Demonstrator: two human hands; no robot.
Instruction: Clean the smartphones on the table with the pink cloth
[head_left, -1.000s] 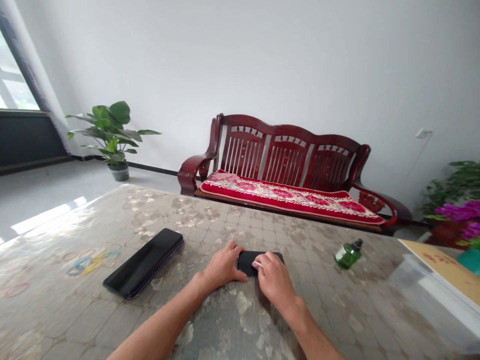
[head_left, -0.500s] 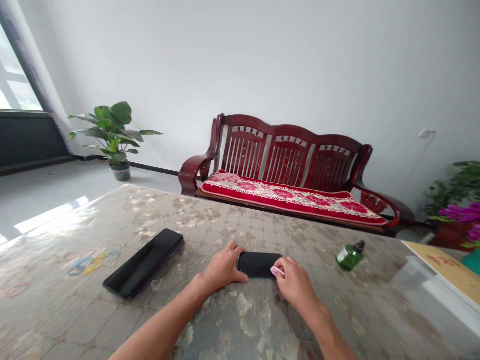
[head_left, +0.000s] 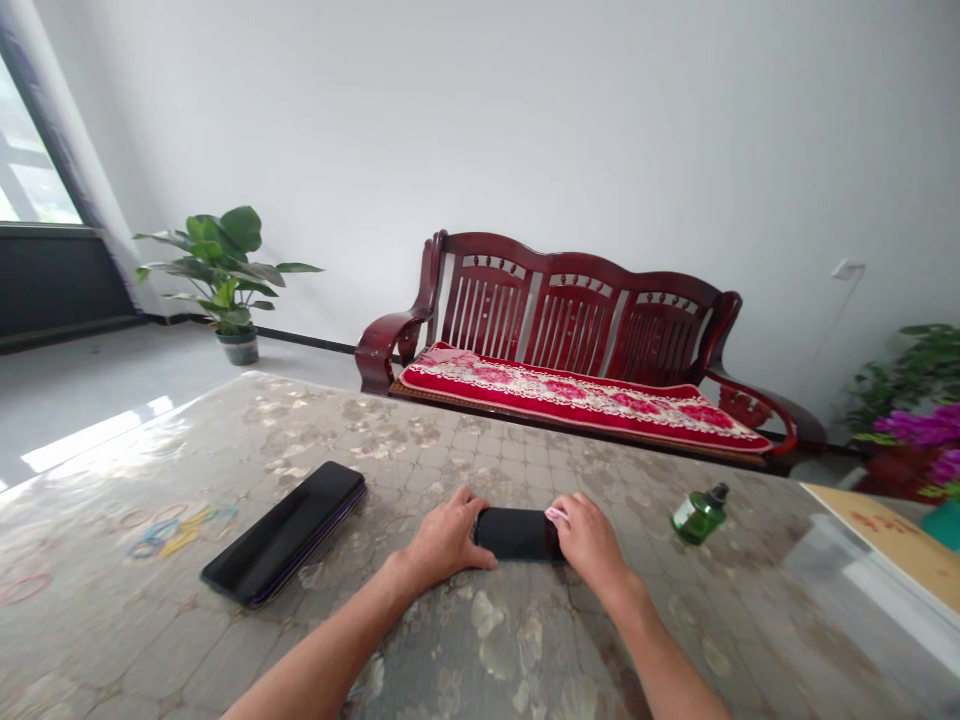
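Observation:
A black smartphone (head_left: 514, 535) lies flat on the table in front of me, its long side running left to right. My left hand (head_left: 445, 536) grips its left end, thumb on the near edge and fingers at the far edge. My right hand (head_left: 590, 538) is closed on a small pink-and-white cloth (head_left: 556, 515) at the phone's right end, near the far corner. Its fingers partly hide that end and most of the cloth.
Left of my hands lies a stack of black phones (head_left: 289, 530), with coloured rubber bands (head_left: 169, 532) beyond it. A green spray bottle (head_left: 699, 514) stands to the right, near a yellowish box (head_left: 892, 535). Behind the patterned table (head_left: 420, 440) is a wooden bench (head_left: 570, 310).
My right hand has moved slightly away from me along the phone's right end, taking the cloth towards the far corner. My left hand keeps its grip. The view has shifted a little.

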